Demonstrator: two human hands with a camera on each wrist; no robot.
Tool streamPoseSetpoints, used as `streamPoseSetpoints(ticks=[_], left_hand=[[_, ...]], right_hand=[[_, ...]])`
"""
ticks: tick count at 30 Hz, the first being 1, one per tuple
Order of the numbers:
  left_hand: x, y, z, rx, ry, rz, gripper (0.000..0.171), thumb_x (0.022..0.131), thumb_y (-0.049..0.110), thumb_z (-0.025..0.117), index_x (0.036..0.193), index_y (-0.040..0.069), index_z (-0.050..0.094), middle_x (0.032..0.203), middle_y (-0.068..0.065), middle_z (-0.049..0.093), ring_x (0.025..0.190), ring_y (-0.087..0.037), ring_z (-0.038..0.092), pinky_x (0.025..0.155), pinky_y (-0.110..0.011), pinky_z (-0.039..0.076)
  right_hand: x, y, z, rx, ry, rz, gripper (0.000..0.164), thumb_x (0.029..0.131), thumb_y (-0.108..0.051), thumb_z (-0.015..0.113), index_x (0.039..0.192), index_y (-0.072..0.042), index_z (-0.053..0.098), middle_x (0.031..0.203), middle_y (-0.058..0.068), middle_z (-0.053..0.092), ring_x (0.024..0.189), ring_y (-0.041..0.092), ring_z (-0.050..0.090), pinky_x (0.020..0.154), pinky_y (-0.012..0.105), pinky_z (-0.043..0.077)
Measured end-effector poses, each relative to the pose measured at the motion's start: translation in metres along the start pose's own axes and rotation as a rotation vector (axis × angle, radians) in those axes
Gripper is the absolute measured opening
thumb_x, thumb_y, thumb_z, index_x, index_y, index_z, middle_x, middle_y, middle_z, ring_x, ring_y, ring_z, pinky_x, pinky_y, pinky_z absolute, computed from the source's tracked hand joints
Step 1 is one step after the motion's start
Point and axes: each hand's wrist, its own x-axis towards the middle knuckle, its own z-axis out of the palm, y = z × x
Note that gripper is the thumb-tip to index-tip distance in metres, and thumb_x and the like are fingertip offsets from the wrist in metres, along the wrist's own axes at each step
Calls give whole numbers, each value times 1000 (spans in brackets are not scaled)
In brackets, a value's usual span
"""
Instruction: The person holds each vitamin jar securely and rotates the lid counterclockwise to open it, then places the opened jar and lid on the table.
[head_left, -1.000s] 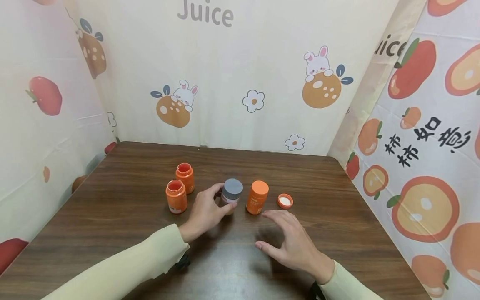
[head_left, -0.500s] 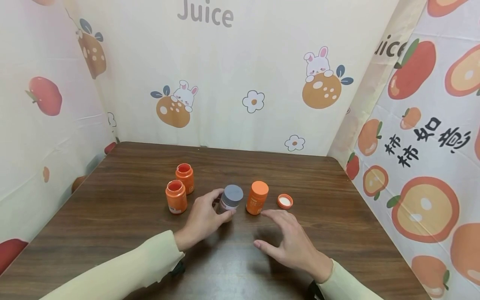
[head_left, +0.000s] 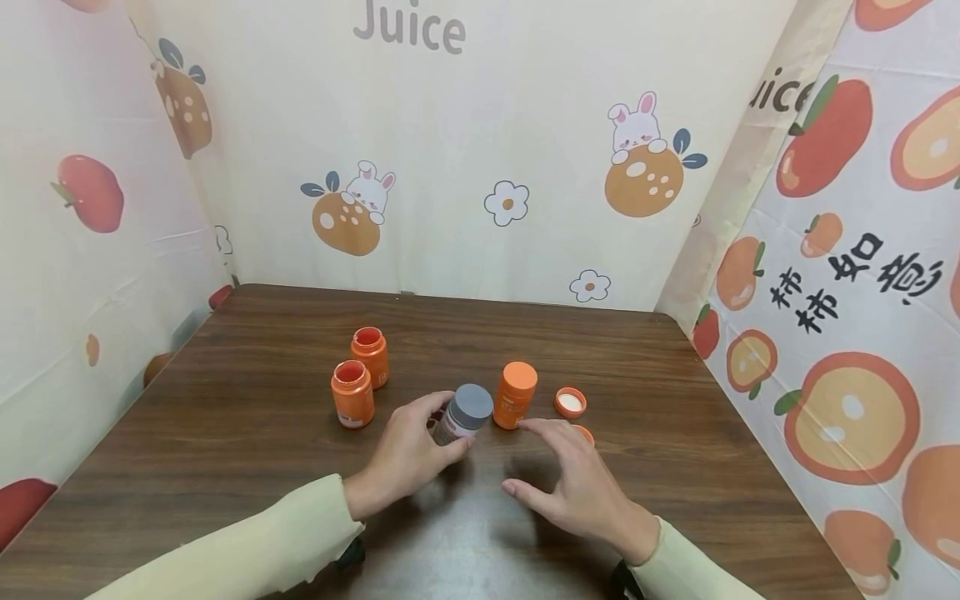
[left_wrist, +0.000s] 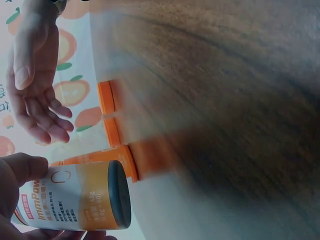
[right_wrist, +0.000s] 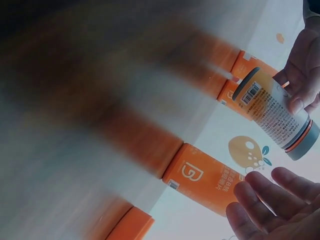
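Note:
Lifted off the table and leaning, a grey-capped pill bottle (head_left: 460, 421) with a white and yellow label is gripped by my left hand (head_left: 408, 446). The left wrist view shows the thumb and fingers round the bottle (left_wrist: 75, 195). My right hand (head_left: 581, 483) hovers with its fingers apart, holding nothing. It is nearest to a capped orange bottle (head_left: 514, 400) standing upright at the middle of the table; the right wrist view shows this orange bottle (right_wrist: 205, 177) just beyond the fingertips.
Two uncapped orange bottles, one nearer (head_left: 352, 400) and one farther (head_left: 370, 354), stand on the left. Right of the capped bottle lies an upturned orange cap (head_left: 570, 403); a second cap (head_left: 584, 434) is partly hidden behind my right hand. Printed curtains surround the wooden table (head_left: 300, 308).
My left hand has brought the grey-capped bottle nearer to me, and the bottle leans more. My right hand has shifted slightly left, uncovering part of the second orange cap.

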Motion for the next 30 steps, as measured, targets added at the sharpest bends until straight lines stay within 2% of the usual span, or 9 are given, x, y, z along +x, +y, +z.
streamPoseSetpoints(ticks=[7, 13, 19, 25, 30], left_hand=[[-7, 1, 0, -2, -7, 23, 56, 75, 15, 92, 125, 8, 68, 110, -2, 71, 97, -15, 66, 86, -44, 57], [-12, 0, 0, 8, -6, 68, 55, 73, 13, 93, 122, 9, 69, 106, 1, 70, 93, -13, 65, 84, -46, 56], [-15, -1, -1, 24, -46, 94, 57, 73, 13, 93, 124, 9, 68, 107, 1, 69, 91, -12, 63, 83, -43, 57], [-17, 0, -3, 70, -76, 98, 55, 73, 20, 93, 121, 14, 69, 108, 5, 69, 95, -10, 62, 85, -39, 54], [-20, 0, -4, 134, -82, 124, 52, 71, 23, 93, 118, 17, 71, 106, 9, 68, 94, -8, 60, 83, -35, 53]], right_hand=[[3, -1, 2, 20, 11, -3, 69, 84, -48, 83, 139, -14, 58, 132, -3, 63, 121, 17, 59, 96, 43, 50], [5, -4, 4, 48, 7, 12, 70, 85, -48, 83, 140, -14, 57, 132, 2, 65, 122, 18, 59, 97, 44, 50], [7, -7, 6, 84, 12, 22, 70, 85, -46, 83, 141, -15, 56, 132, -2, 64, 121, 20, 61, 97, 44, 51], [9, -10, 8, 126, 23, 30, 70, 85, -44, 84, 141, -15, 56, 132, -3, 64, 120, 18, 61, 97, 41, 51], [11, -11, 10, 150, 26, 41, 70, 85, -43, 84, 141, -14, 56, 132, -4, 63, 120, 18, 61, 98, 40, 51]])
